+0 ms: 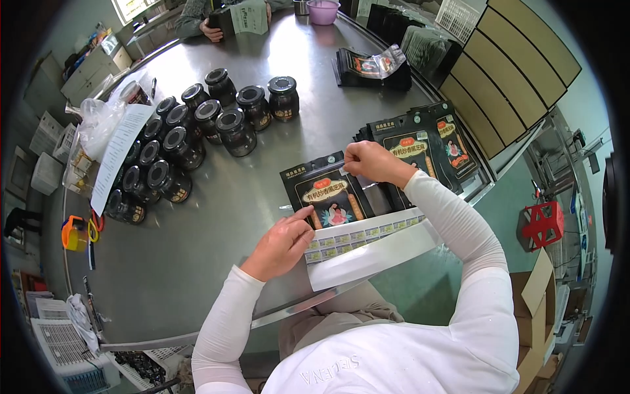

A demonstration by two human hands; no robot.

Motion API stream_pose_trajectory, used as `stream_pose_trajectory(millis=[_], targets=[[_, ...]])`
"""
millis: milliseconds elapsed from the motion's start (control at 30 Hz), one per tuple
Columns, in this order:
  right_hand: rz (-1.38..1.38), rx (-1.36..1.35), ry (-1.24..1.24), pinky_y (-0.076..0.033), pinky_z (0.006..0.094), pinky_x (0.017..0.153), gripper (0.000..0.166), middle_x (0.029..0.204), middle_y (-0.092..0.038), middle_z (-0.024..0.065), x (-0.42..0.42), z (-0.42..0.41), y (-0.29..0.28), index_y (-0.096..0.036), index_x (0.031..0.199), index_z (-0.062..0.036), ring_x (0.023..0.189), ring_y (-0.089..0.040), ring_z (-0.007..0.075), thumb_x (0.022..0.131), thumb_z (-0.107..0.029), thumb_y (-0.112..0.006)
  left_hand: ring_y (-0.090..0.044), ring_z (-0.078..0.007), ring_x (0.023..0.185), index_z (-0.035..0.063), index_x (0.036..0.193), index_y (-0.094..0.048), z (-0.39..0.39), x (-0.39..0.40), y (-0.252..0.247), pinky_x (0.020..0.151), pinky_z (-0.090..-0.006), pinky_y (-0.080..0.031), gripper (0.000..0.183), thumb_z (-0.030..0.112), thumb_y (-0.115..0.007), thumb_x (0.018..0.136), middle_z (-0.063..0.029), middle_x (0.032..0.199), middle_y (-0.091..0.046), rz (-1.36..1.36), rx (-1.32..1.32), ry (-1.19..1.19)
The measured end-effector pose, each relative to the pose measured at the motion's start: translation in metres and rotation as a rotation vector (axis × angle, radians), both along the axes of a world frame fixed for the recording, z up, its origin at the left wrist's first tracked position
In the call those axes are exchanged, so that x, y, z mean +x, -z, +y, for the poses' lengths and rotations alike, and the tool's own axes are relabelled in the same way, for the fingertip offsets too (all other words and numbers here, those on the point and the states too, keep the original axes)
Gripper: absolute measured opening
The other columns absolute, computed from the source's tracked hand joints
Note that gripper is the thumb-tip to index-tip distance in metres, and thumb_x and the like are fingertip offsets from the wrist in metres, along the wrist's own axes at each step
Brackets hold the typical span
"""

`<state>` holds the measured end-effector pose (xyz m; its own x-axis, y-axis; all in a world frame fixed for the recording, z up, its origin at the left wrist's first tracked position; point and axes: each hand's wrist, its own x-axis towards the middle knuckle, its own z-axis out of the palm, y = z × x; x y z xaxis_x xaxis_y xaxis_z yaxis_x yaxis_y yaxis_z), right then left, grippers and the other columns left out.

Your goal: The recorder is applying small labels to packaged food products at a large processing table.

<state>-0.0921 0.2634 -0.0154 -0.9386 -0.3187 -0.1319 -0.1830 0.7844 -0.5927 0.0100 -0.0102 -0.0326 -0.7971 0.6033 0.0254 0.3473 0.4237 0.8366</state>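
A black printed pouch (327, 199) lies flat on the metal table in front of me. My left hand (281, 244) rests at its lower left corner, index fingertip on the pouch and the other fingers bent over the sheet's edge. Below the pouch, a white sheet of small stickers (371, 236) overhangs the table's front edge. My right hand (376, 160) is at the pouch's upper right side, thumb and fingers pinched on a small pale piece, seemingly a sticker, mostly hidden by the fingertips. Partly under my right forearm lie more black pouches (401, 140); the top one bears a small sticker.
Dark glass jars (236, 132) with black lids stand in a group at left. A paper sheet (120, 152) leans beside them. Another pouch stack (366, 69) lies at the back right, near a purple basin (323, 12). Across the table a person's hands (212, 32) hold a dark package.
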Motion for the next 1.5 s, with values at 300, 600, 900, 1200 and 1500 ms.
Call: stream_pose_trajectory(millis=[300, 600, 900, 1200, 1500], targets=[[-0.223, -0.030, 0.045, -0.050, 0.0336, 0.064, 0.017, 0.070, -0.068, 0.0093, -0.002, -0.013, -0.008, -0.068, 0.081, 0.0022, 0.063, -0.063, 0.0206, 0.082, -0.015, -0.069, -0.059, -0.0320, 0.106, 0.0012, 0.092, -0.061, -0.001, 0.001, -0.004, 0.093, -0.0371, -0.046, 0.017, 0.018, -0.056, 0.093, -0.0167, 0.139, -0.053, -0.020, -0.059, 0.002], [-0.260, -0.070, 0.059, -0.048, 0.0319, 0.063, 0.017, 0.070, -0.068, 0.0082, -0.007, -0.012, -0.005, -0.067, 0.080, 0.0026, 0.063, -0.061, 0.0177, 0.081, -0.015, -0.069, -0.059, -0.0316, 0.106, 0.0002, 0.090, -0.062, 0.000, -0.002, -0.005, 0.093, -0.0369, -0.046, 0.018, 0.017, -0.056, 0.093, -0.0175, 0.139, -0.053, -0.028, -0.055, 0.001], [-0.236, -0.021, 0.074, -0.049, 0.0323, 0.065, 0.015, 0.069, -0.068, 0.0092, -0.007, -0.017, -0.005, -0.068, 0.077, 0.0013, 0.064, -0.063, 0.0191, 0.080, -0.014, -0.068, -0.060, -0.0319, 0.105, 0.0005, 0.090, -0.062, -0.001, 0.000, -0.005, 0.092, -0.0366, -0.046, 0.017, 0.017, -0.056, 0.093, -0.0176, 0.138, -0.053, -0.006, -0.069, -0.007], [-0.095, 0.164, 0.051, -0.052, 0.0390, 0.075, 0.022, 0.083, -0.070, 0.0167, -0.007, -0.025, 0.001, -0.066, 0.080, 0.0012, 0.081, -0.068, 0.0320, 0.078, -0.020, -0.072, -0.060, -0.0327, 0.102, 0.0009, 0.090, -0.062, 0.000, 0.000, -0.004, 0.091, -0.0377, -0.046, 0.018, 0.017, -0.055, 0.093, -0.0175, 0.137, -0.054, 0.008, -0.074, 0.002], [0.109, 0.341, 0.076, -0.047, 0.0404, 0.092, 0.052, 0.108, -0.063, 0.0228, -0.010, -0.009, 0.008, -0.054, 0.106, 0.0030, 0.107, -0.060, 0.0355, 0.078, -0.034, -0.077, -0.059, -0.0333, 0.100, 0.0013, 0.089, -0.062, 0.003, 0.002, -0.001, 0.092, -0.0384, -0.045, 0.020, 0.019, -0.053, 0.093, -0.0155, 0.139, -0.053, 0.016, -0.071, 0.000]])
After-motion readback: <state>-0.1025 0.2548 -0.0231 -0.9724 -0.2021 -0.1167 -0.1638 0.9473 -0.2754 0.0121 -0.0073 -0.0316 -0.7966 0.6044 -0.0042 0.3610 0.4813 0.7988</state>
